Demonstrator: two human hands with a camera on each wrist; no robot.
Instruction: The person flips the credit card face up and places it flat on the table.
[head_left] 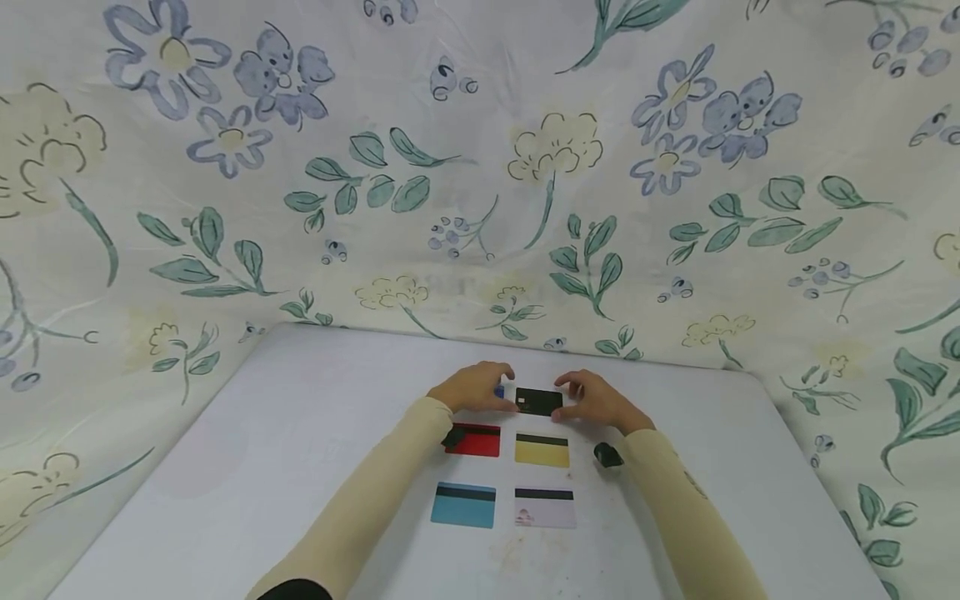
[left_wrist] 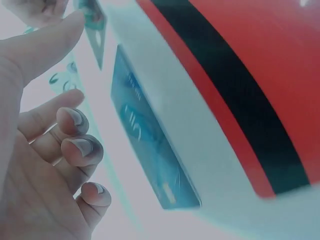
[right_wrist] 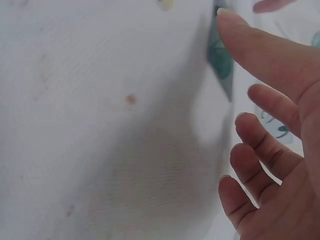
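Observation:
A black card lies on the white table between the two hands. At its left side is the left hand, thumb tip by the near left corner and fingers loosely bent. On the opposite side, the right hand has its thumb at the right end of the card, fingers spread apart from it. Whether the thumbs press it, I cannot tell. The left hand partly hides a blue card, seen more fully as a blue card with lettering in the left wrist view.
Closer to the body lie a red card, a yellow card, a light blue card and a pale lilac card. Black wrist cameras show at the wrists. Floral cloth rises behind the table.

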